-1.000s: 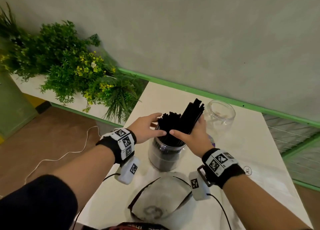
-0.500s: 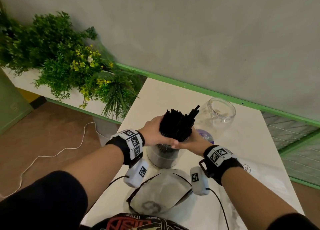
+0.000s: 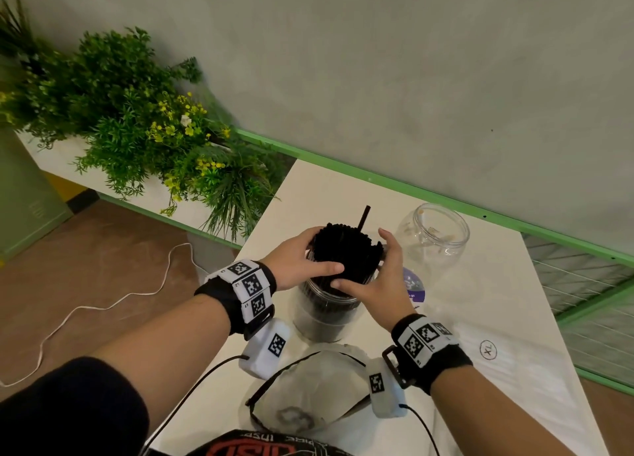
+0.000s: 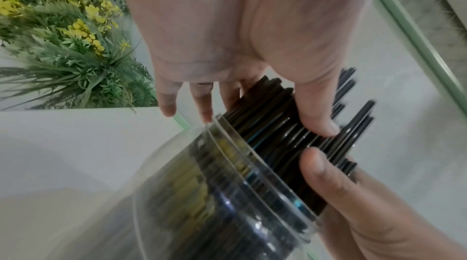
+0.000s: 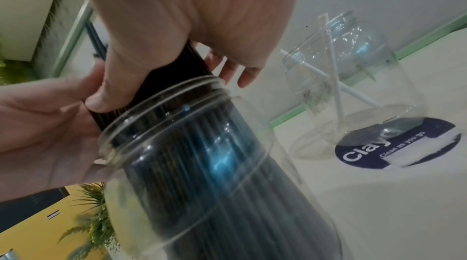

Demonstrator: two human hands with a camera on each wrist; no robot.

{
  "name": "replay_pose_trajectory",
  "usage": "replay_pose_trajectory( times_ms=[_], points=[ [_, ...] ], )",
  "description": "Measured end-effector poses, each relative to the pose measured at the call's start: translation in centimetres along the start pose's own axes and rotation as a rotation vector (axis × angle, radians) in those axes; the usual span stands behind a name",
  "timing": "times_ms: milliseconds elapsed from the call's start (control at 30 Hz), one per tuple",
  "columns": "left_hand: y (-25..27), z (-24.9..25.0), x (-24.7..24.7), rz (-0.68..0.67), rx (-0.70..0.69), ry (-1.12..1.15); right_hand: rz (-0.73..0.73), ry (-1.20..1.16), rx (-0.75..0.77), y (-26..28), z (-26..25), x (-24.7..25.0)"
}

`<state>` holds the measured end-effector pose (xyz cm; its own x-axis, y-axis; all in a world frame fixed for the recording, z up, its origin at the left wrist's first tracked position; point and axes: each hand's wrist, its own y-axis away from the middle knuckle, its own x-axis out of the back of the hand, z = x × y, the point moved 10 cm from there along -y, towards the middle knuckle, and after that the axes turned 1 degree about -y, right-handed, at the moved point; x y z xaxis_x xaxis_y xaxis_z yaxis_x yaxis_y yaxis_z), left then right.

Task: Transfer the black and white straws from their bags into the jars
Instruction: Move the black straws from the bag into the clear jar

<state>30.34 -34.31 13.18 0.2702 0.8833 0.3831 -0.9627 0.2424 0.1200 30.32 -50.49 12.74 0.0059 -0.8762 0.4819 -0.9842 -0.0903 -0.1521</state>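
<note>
Both hands cup the black straws (image 3: 344, 255) standing in the near jar (image 3: 326, 315), mid-surface: left hand (image 3: 302, 261) and right hand (image 3: 377, 280) each with thumb and fingers wrapped round the bundle. Light, slippery, loose, so best squeezed just above the rim. Compared with a second ago, the tilted bunch has dropped in; one straw (image 3: 363, 217) pokes up.

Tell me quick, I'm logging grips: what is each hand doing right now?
Left hand: curled round the black straws above the jar mouth.
Right hand: curled round the same straws from the other side.
</note>
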Motion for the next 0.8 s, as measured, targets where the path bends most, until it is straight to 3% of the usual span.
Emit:
replay_pose_trajectory(
  times_ms=[100, 167, 267, 367, 500, 633, 700, 800],
  points=[
    [0.4, -0.4, 1.0, 0.038, -0.014, -0.037, 0.010, 0.156, 0.156, 0.2, -2.7, 1.1],
    [0.6, -0.5, 1.4, 0.057, -0.026, -0.046, 0.019, 0.326, 0.360, 0.3, -5.6, 1.3],
    [0.7, -0.6, 2.0, 0.111, -0.031, -0.045, -0.092, 0.542, 0.583, 0.4, -8.3, -0.4],
    [0.7, -0.5, 2.8, 0.187, -0.031, -0.063, -0.247, 0.602, 0.623, 0.8, -7.9, -2.5],
    [1.0, -0.8, 4.2, 0.291, -0.023, -0.046, -0.212, 0.672, 0.606, 1.4, -6.6, -2.6],
    [1.3, -1.8, 4.5, 0.311, 0.015, -0.025, -0.253, 0.920, 0.662, 1.5, -6.6, -4.1],
    [1.7, -1.7, 4.4, 0.318, 0.011, -0.024, -0.251, 0.884, 0.616, 0.9, -6.9, -3.9],
    [2.1, -2.4, 3.1, 0.229, 0.031, 0.047, -0.224, 0.606, 0.473, -0.3, -6.5, -1.8]
  ],
)
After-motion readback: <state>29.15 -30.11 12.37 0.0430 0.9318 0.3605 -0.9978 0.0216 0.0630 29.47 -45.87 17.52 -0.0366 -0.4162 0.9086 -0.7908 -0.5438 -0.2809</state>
